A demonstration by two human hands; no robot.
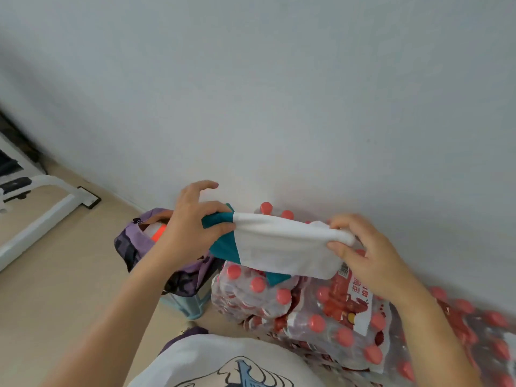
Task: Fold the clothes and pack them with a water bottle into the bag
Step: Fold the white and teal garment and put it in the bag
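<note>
A: Head view. Folded white-and-teal garment (279, 244) held in the air above the shrink-wrapped bottle packs (321, 311); left hand (192, 227) pinches the teal end, right hand (371, 252) pinches the white end.

B: Bag?

A: Purple bag (136, 241) on a blue stool (192, 305), left of the packs, mouth open. Keep both ends taut, lower it flat.

B: Hidden?

A: Bag interior mostly blocked by the left forearm; something white and orange inside, unidentifiable.

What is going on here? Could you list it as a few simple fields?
left hand: grips the teal end of the folded garment
right hand: pinches the white end
garment: held in the air above the packs of bottles
bag: purple, open, on a blue stool, something white and orange inside
backdrop: white wall
</note>
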